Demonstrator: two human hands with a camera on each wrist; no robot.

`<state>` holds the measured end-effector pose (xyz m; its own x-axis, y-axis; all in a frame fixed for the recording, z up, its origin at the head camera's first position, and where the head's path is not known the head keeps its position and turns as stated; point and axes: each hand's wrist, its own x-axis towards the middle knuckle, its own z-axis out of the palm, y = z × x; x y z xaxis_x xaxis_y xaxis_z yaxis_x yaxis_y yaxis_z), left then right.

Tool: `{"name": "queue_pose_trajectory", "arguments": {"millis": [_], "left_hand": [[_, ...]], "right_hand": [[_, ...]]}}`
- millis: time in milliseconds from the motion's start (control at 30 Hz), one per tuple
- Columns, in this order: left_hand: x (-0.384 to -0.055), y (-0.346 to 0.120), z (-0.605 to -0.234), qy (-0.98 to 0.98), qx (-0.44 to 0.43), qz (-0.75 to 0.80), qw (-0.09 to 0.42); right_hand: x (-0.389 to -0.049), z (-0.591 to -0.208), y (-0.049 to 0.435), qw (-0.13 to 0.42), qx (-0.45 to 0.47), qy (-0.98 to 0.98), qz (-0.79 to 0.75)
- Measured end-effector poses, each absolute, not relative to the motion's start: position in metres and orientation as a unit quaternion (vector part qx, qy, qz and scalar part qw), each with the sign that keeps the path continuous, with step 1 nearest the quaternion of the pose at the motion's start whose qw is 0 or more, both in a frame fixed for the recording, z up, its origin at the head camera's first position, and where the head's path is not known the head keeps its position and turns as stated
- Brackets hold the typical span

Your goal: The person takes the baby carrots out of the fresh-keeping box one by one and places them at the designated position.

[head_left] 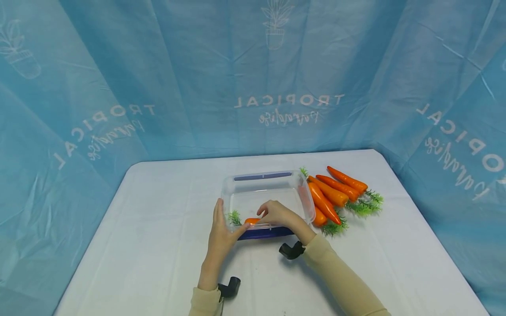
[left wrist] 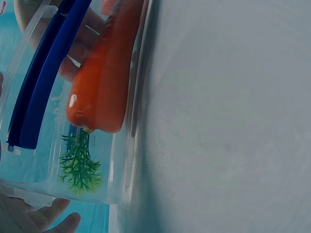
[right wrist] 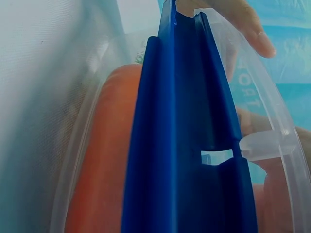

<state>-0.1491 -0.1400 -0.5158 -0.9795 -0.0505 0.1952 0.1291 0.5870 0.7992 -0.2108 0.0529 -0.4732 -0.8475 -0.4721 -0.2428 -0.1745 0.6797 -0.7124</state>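
Note:
A clear plastic container (head_left: pixel 272 197) with blue clips stands on the table. Inside lies an orange carrot (left wrist: pixel 92 92) along the front wall, its green leafy top (left wrist: pixel 80 165) toward the left end. My left hand (head_left: pixel 222 232) holds the container's front left corner, thumb at the front rim and fingers along the left side. From the right, my right hand (head_left: pixel 276 214) reaches over the rim, its curled fingers at the carrot; the wall and a blue clip (right wrist: pixel 189 121) partly hide this grip in the right wrist view.
Right of the container lie several more carrots (head_left: pixel 324 204) with green tops, the closest ones against its right wall. A white cloth covers the table (head_left: pixel 166 219). Blue printed curtains (head_left: pixel 189 87) hang behind and at both sides.

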Motion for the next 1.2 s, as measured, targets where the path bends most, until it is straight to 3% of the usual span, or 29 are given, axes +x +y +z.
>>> {"name": "queue_pose_trajectory", "arguments": {"millis": [500,833,1200], "left_hand": [[-0.146,-0.14,-0.512,-0.878,-0.013,-0.47,0.09],[-0.148,-0.139,-0.512,-0.877,-0.014,-0.471,0.094],[-0.148,-0.139,-0.514,-0.879,-0.012,-0.467,0.093]], "right_hand": [[-0.216,-0.477,0.054,0.198,-0.215,0.886,-0.359],[-0.206,-0.473,0.055,0.063,-0.191,0.909,-0.366],[-0.201,-0.452,0.063,-0.048,-0.145,0.898,-0.413]]}}
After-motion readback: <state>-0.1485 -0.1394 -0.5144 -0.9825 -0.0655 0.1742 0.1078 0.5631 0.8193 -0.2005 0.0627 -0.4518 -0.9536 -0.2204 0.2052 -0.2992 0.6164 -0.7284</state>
